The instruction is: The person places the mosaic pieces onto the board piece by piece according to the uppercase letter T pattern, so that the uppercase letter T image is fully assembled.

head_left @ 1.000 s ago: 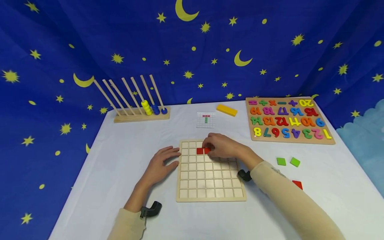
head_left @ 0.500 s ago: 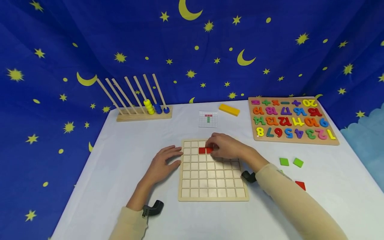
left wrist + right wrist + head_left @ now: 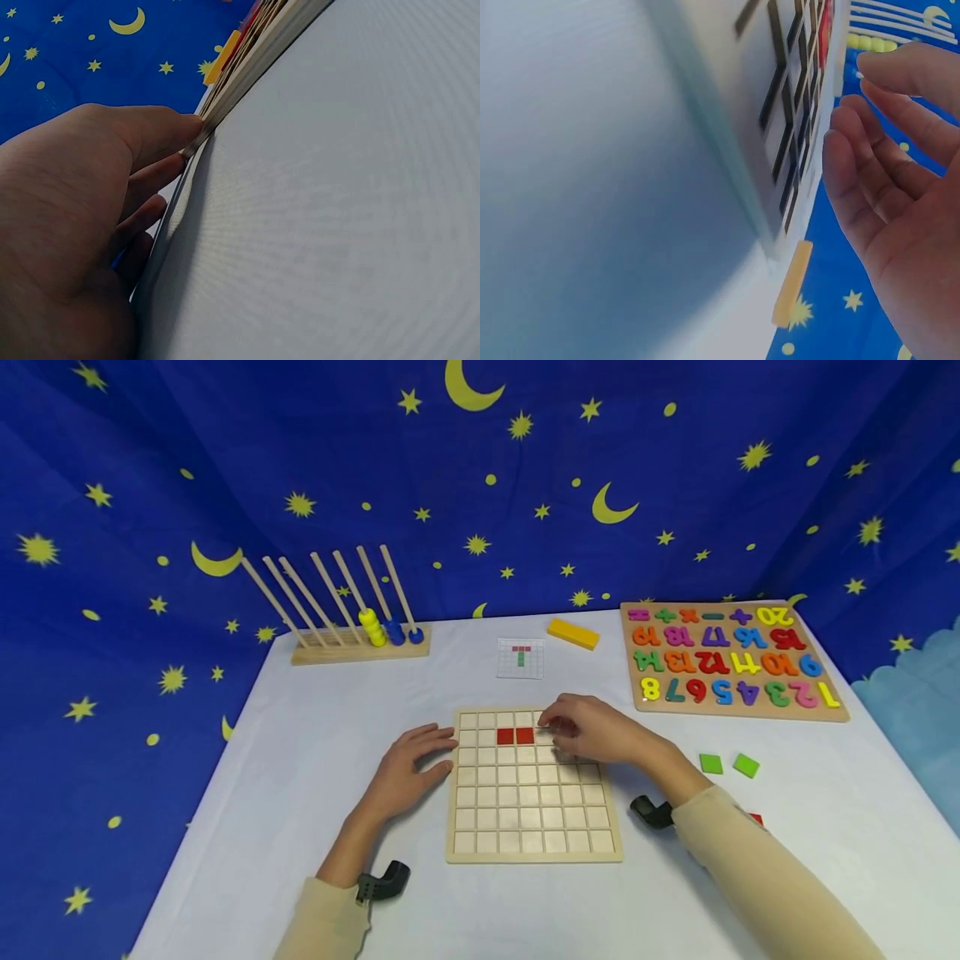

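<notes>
Two red square tiles, a left one (image 3: 506, 737) and a right one (image 3: 525, 736), lie side by side in the second row of a wooden grid board (image 3: 465, 857). Just right of them, my right hand (image 3: 600, 731) hovers over the board's upper right part, fingers loosely bent. The right wrist view shows nothing between that hand's thumb and fingers (image 3: 874, 161). My left hand (image 3: 401, 777) rests beside the board's left edge with relaxed fingers. In the left wrist view its fingertips (image 3: 187, 129) are right at the board's side (image 3: 244, 86).
A pattern card (image 3: 510, 670) and yellow block (image 3: 573, 634) lie behind the board. An abacus (image 3: 352, 652) stands back left, a number puzzle (image 3: 735, 652) back right. Two green tiles, one left (image 3: 711, 764) and one right (image 3: 746, 766), lie near a red tile (image 3: 757, 818) partly behind the sleeve.
My right hand has let go of the right red tile and moved rightward, uncovering it in its square. The left hand stays by the board's edge. The head view shifted slightly early on.
</notes>
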Available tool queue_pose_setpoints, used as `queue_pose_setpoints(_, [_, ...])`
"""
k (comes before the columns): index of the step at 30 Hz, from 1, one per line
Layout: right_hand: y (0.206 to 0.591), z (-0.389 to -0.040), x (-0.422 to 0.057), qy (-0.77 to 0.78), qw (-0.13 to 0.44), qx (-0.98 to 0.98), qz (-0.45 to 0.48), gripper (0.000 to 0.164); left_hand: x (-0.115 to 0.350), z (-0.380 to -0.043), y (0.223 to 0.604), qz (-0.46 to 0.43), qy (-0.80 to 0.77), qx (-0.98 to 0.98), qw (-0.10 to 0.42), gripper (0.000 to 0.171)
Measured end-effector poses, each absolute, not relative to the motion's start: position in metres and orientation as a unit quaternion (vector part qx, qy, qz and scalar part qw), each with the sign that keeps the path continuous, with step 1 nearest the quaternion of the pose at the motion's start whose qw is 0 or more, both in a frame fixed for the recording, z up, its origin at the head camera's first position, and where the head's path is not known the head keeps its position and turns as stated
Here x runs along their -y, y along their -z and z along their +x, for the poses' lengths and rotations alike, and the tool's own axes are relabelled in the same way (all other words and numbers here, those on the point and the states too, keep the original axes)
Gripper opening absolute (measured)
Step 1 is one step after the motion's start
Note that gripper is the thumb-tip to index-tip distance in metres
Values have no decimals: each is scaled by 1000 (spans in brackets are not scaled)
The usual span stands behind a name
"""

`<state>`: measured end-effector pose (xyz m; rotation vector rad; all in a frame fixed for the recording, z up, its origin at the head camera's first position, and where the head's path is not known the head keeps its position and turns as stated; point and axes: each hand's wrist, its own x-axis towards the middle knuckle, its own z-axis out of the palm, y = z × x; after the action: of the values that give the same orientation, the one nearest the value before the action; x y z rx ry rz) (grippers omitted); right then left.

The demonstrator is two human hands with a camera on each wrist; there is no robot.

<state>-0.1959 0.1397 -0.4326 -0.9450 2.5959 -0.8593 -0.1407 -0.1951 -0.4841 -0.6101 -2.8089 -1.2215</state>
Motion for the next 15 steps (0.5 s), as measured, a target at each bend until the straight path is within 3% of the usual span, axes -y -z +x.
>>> queue_pose_setpoints(15, [439,-175,-177,312,114,-895,-298,27,194,-140,485,-195,388,901,14,33])
